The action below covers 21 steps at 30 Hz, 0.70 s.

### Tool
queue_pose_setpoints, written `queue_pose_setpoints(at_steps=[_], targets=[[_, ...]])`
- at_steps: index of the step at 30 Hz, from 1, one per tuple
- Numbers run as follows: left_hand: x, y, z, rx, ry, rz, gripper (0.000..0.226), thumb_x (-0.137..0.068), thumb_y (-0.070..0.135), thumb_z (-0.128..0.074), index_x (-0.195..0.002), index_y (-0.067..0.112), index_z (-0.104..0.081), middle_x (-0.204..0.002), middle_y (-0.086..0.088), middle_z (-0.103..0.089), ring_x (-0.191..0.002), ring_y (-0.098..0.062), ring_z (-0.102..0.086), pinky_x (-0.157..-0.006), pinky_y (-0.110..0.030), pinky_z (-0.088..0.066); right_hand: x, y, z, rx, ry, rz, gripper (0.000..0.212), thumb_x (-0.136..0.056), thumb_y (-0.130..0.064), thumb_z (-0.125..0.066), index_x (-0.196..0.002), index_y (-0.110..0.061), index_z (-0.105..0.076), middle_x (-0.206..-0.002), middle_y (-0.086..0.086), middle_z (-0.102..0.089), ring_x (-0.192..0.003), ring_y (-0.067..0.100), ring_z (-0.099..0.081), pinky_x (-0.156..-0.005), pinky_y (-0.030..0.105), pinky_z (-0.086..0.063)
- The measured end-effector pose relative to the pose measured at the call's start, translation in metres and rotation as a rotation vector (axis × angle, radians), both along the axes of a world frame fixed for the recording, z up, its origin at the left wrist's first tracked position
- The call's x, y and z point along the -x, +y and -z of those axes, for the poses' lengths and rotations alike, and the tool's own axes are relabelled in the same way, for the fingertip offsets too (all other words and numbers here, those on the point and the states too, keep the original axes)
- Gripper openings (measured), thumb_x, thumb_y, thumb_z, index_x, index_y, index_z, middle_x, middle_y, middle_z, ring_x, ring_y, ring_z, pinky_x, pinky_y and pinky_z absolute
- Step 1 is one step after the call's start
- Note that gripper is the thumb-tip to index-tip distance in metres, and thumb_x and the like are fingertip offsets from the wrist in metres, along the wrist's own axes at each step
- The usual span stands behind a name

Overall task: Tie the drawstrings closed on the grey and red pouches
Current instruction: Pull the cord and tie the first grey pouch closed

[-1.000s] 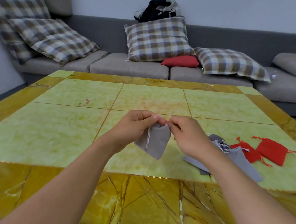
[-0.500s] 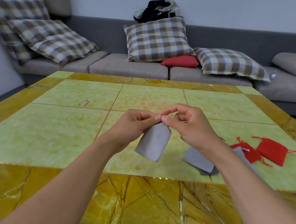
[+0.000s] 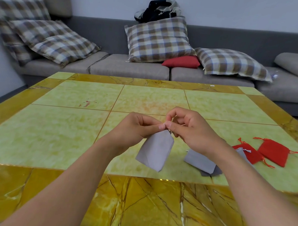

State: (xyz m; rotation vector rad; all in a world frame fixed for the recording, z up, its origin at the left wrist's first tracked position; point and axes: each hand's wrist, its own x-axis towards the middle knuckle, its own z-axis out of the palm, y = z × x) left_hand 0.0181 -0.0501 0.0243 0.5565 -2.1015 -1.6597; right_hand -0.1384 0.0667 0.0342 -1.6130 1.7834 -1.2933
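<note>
A grey pouch (image 3: 155,150) hangs above the table, held at its top by both hands. My left hand (image 3: 135,128) pinches its gathered neck between thumb and forefinger. My right hand (image 3: 188,129) meets it there, fingers curled and pinching the drawstring, which is mostly hidden. More grey pouches (image 3: 201,160) lie on the table under my right forearm. Two red pouches (image 3: 272,151) with red drawstrings lie to the right, one (image 3: 250,153) partly under a grey pouch (image 3: 241,152).
The table (image 3: 69,138) has green marble tiles and a yellow-brown border, its near edge close to me. A grey sofa (image 3: 130,69) with plaid cushions, a red cushion and a pile of clothes stands behind it.
The white drawstring that hung down the pouch front is no longer visible. My right hand has risen and curled its fingers at the pouch's neck. The pouch has turned slightly.
</note>
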Motion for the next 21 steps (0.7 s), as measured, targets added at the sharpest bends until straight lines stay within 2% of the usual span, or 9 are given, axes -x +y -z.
queue_pose_setpoints(at_steps=[3, 7, 10, 12, 14, 16, 19, 21], targets=[[0.001, -0.003, -0.001, -0.148, 0.095, -0.044, 0.03, -0.074, 0.029, -0.073, -0.093, 0.007, -0.078, -0.098, -0.011, -0.076, -0.089, -0.019, -0.068, -0.078, -0.031, -0.05, -0.003, 0.003, -0.005, -0.049, -0.204, -0.028, 0.01, -0.1, -0.011, -0.054, -0.092, -0.005, -0.055, -0.064, 0.005, -0.05, -0.045, 0.007, -0.034, -0.04, 0.014, -0.027], [0.003, -0.003, -0.002, -0.259, 0.153, -0.088, 0.019, -0.068, 0.015, -0.078, -0.086, 0.009, -0.075, -0.084, -0.007, -0.076, -0.078, -0.014, -0.07, -0.068, -0.021, -0.051, -0.006, 0.003, -0.007, -0.077, -0.321, -0.062, 0.011, -0.101, -0.014, -0.052, -0.09, -0.012, -0.054, -0.062, -0.002, -0.05, -0.044, 0.007, -0.027, -0.039, 0.018, -0.019], [0.003, -0.003, -0.003, -0.265, 0.139, -0.073, 0.014, -0.077, 0.003, -0.075, -0.09, 0.007, -0.073, -0.085, -0.009, -0.076, -0.079, -0.015, -0.072, -0.069, -0.021, -0.053, -0.007, 0.003, -0.007, -0.051, -0.331, -0.064, 0.009, -0.099, -0.014, -0.056, -0.09, -0.012, -0.058, -0.062, -0.005, -0.054, -0.047, 0.008, -0.028, -0.041, 0.021, -0.019], [0.001, -0.002, -0.005, -0.246, 0.105, -0.017, 0.022, -0.081, 0.005, -0.074, -0.103, 0.004, -0.072, -0.097, -0.015, -0.076, -0.093, -0.022, -0.072, -0.082, -0.027, -0.056, -0.007, 0.003, -0.007, -0.036, -0.318, -0.073, 0.01, -0.099, -0.013, -0.056, -0.09, -0.012, -0.058, -0.062, -0.006, -0.055, -0.048, 0.008, -0.029, -0.041, 0.021, -0.02], [0.0, -0.001, -0.005, -0.242, 0.071, 0.014, 0.031, -0.082, 0.011, -0.074, -0.111, 0.002, -0.069, -0.105, -0.017, -0.075, -0.103, -0.027, -0.07, -0.092, -0.034, -0.053, -0.009, 0.002, -0.006, -0.013, -0.275, -0.064, 0.01, -0.1, -0.011, -0.054, -0.09, -0.009, -0.056, -0.062, -0.003, -0.055, -0.046, 0.007, -0.032, -0.04, 0.018, -0.024], [0.0, 0.0, -0.006, -0.255, 0.044, 0.034, 0.032, -0.083, 0.014, -0.073, -0.112, 0.003, -0.069, -0.106, -0.014, -0.075, -0.102, -0.024, -0.071, -0.088, -0.032, -0.053, -0.011, 0.0, -0.004, 0.003, -0.218, -0.037, 0.01, -0.101, -0.008, -0.051, -0.092, -0.005, -0.055, -0.067, 0.003, -0.059, -0.043, 0.001, -0.037, -0.041, 0.013, -0.028], [0.001, 0.001, -0.006, -0.246, 0.025, 0.011, 0.03, -0.083, 0.017, -0.074, -0.108, 0.002, -0.07, -0.104, -0.013, -0.076, -0.098, -0.021, -0.071, -0.082, -0.028, -0.053, -0.015, -0.003, 0.0, 0.017, -0.17, -0.006, 0.011, -0.102, -0.006, -0.048, -0.096, 0.001, -0.053, -0.062, -0.009, -0.061, -0.046, -0.002, -0.046, -0.045, 0.008, -0.034], [0.002, 0.002, -0.006, -0.247, 0.042, -0.025, 0.022, -0.084, 0.017, -0.073, -0.101, 0.004, -0.072, -0.102, -0.013, -0.076, -0.093, -0.021, -0.07, -0.078, -0.027, -0.052, -0.015, -0.004, 0.001, 0.026, -0.165, 0.008, 0.012, -0.103, -0.007, -0.046, -0.096, -0.001, -0.053, -0.061, -0.009, -0.057, -0.048, -0.002, -0.047, -0.047, 0.009, -0.034]])
